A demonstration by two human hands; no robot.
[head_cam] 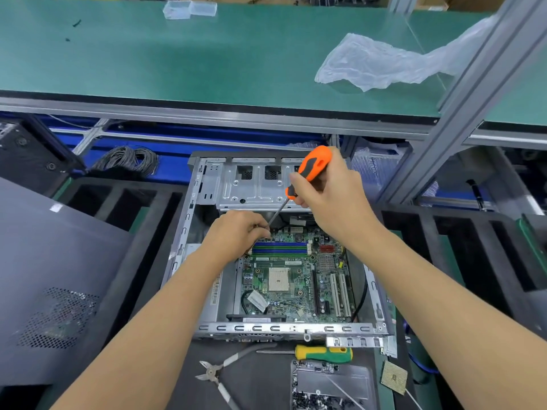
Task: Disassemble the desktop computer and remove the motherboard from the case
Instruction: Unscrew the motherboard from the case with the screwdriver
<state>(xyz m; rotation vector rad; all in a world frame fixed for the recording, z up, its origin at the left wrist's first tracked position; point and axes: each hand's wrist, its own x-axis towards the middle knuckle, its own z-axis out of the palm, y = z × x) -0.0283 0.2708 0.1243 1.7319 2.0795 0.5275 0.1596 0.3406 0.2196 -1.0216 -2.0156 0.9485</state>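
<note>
An open grey computer case (207,184) lies on the bench with the green motherboard (296,279) inside it. My right hand (331,196) grips an orange-and-black screwdriver (313,167), its shaft slanting down left to the board's far edge. My left hand (236,232) rests at that far-left corner of the board, fingers curled around the screwdriver's tip; whether it pinches a screw is hidden.
Near the case's front edge lie side cutters (219,371), a yellow-green screwdriver (325,352), a clear tray of screws (328,386) and a loose processor chip (393,377). The dark side panel (53,279) leans at left. A plastic bag (379,63) lies on the green shelf.
</note>
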